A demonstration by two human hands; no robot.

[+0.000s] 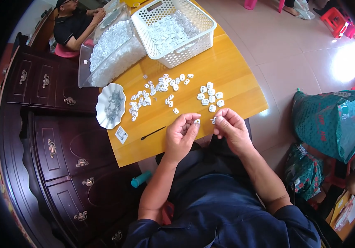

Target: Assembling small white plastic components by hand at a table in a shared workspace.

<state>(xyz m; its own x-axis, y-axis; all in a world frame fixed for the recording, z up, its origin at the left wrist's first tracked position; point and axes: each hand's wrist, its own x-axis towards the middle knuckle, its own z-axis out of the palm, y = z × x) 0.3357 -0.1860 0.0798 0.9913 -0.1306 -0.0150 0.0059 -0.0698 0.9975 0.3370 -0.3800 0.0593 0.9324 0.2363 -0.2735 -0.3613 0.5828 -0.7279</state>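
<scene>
Just over the table's near edge, my left hand (181, 135) pinches a small white plastic piece (197, 121) between thumb and fingers. A little to its right, my right hand (236, 131) closes its thumb and forefinger on a tiny pale part (214, 120), too small to name. The two hands are apart. Beyond them lies a loose scatter of white plastic pieces (161, 86) with dark spots. A tighter group of white pieces (211, 96) sits to the right. Left of my left hand rests a thin black stick-like tool (152, 133).
A scalloped white dish (100, 108) of small greyish parts stands at the table's left edge by a printed card (121, 134). Behind are a clear bin (84, 74) and a white perforated basket (177, 61), both full of white pieces. Another person (72, 27) sits far left; teal bags (330, 124) stand right.
</scene>
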